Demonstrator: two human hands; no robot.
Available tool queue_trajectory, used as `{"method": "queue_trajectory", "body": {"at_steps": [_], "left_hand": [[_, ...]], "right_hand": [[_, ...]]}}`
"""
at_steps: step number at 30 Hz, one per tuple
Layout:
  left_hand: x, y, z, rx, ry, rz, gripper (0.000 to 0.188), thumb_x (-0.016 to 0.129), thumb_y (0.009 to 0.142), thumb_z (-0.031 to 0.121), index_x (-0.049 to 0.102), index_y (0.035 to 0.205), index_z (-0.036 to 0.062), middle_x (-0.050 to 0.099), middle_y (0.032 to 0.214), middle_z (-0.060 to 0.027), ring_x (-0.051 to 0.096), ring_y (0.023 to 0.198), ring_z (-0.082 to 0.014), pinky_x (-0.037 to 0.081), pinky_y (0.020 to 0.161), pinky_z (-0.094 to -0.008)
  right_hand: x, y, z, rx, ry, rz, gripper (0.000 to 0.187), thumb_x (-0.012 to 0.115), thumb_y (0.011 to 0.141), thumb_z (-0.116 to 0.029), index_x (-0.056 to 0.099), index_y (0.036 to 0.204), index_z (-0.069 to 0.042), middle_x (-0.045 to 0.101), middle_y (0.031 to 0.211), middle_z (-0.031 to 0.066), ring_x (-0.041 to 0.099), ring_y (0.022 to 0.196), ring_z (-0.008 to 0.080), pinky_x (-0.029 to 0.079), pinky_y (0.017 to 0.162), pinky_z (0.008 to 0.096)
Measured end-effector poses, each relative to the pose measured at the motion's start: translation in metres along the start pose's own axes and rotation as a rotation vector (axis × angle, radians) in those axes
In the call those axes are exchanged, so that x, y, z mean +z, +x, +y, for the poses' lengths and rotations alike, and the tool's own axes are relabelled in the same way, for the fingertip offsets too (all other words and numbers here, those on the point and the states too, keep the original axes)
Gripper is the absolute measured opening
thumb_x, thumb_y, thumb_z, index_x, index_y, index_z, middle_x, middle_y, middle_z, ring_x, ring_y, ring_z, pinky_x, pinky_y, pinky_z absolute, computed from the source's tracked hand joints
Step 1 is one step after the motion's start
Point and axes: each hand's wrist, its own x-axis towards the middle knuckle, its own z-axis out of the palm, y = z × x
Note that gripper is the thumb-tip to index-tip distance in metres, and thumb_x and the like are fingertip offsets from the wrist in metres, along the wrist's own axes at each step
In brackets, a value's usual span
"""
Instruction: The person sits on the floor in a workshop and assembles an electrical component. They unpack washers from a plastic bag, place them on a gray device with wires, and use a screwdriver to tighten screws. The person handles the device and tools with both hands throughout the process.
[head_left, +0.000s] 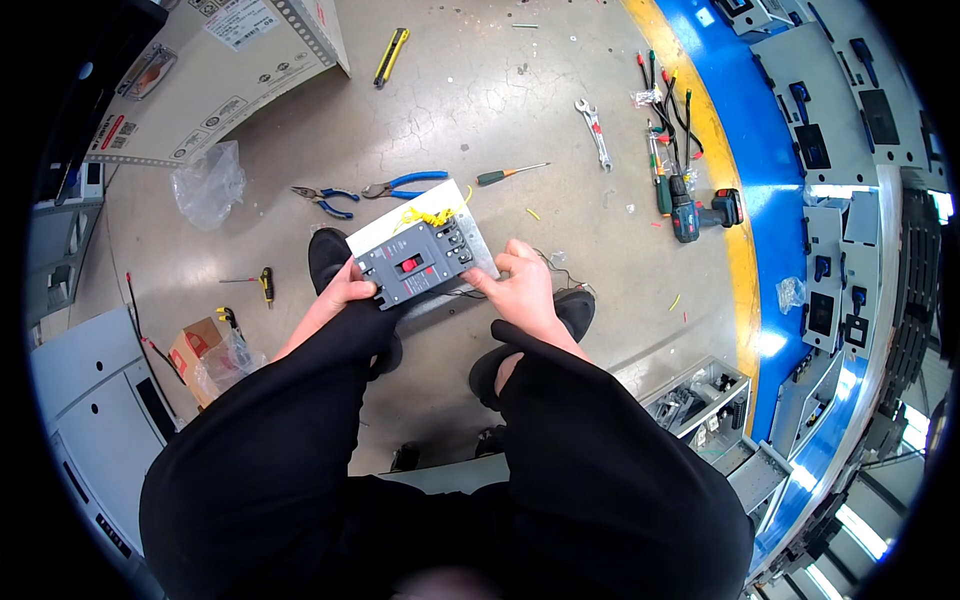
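A grey moulded-case circuit breaker [412,264] with a red toggle lies on a pale metal plate [374,233] between my knees. My left hand [342,292] is closed on the breaker's left end, thumb on top and the other fingers mostly hidden. Beside the breaker's terminal end, my right hand [522,287] has its fingers curled, with the tips at the plate's edge. What lies between those fingertips is hidden. Thin yellow wire [430,216] lies bunched along the breaker's far side. Thin dark wires [560,268] run out by my right hand.
Beyond the plate lie blue-handled pliers [330,201], cutters [405,185], a screwdriver [513,174], a wrench [594,134] and a yellow utility knife [392,57]. A cordless drill [700,211] rests at right. A large carton [215,85] stands far left; a parts bin [700,400] is at right.
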Motion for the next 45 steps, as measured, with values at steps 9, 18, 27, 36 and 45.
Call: {"method": "queue_trajectory", "body": {"at_steps": [9,18,27,36,45], "left_hand": [[0.003,0.003,0.005,-0.030,-0.107,-0.005,0.087,0.076,0.080,0.004,0.036,0.158,0.0024,0.055,0.152,-0.0146,0.053,0.141,-0.0288,0.039,0.120,-0.0427],[-0.021,0.018,-0.008,-0.073,0.132,-0.019,0.082,0.070,0.083,0.011,0.037,0.157,-0.0010,0.050,0.156,-0.0123,0.049,0.142,-0.0237,0.032,0.121,-0.0359],[-0.013,0.025,-0.012,-0.041,-0.097,-0.005,0.079,0.073,0.091,0.014,0.034,0.158,0.0012,0.050,0.156,-0.0143,0.049,0.143,-0.0259,0.035,0.121,-0.0404],[-0.008,0.029,-0.009,-0.010,0.013,-0.012,0.078,0.075,0.088,0.012,0.036,0.156,0.0016,0.052,0.153,-0.0135,0.049,0.143,-0.0263,0.035,0.121,-0.0398],[-0.029,0.028,-0.015,-0.098,-0.135,0.033,0.078,0.072,0.089,0.009,0.035,0.157,0.0000,0.050,0.155,-0.0144,0.047,0.145,-0.0254,0.031,0.123,-0.0387]], "right_hand": [[0.007,-0.007,0.014,0.130,0.369,-0.140,0.057,0.083,0.085,-0.047,0.068,0.106,0.004,0.050,0.094,0.0134,0.054,0.089,0.0272,0.047,0.079,0.0375],[0.029,-0.008,0.028,0.353,0.621,-0.225,0.057,0.082,0.089,-0.046,0.067,0.114,0.003,0.051,0.106,0.0105,0.052,0.096,0.0198,0.047,0.087,0.0352],[0.029,-0.007,0.027,0.432,0.478,-0.291,0.062,0.084,0.086,-0.051,0.062,0.097,0.005,0.053,0.103,0.0149,0.054,0.096,0.0234,0.047,0.087,0.0378],[0.026,-0.013,0.028,0.311,0.397,-0.209,0.050,0.076,0.095,-0.040,0.066,0.109,0.006,0.055,0.102,0.0154,0.056,0.097,0.0262,0.046,0.091,0.0380],[0.020,-0.011,0.023,0.410,0.572,-0.314,0.045,0.076,0.097,-0.037,0.064,0.109,0.005,0.058,0.098,0.0072,0.054,0.091,0.0151,0.046,0.083,0.0315]]}}
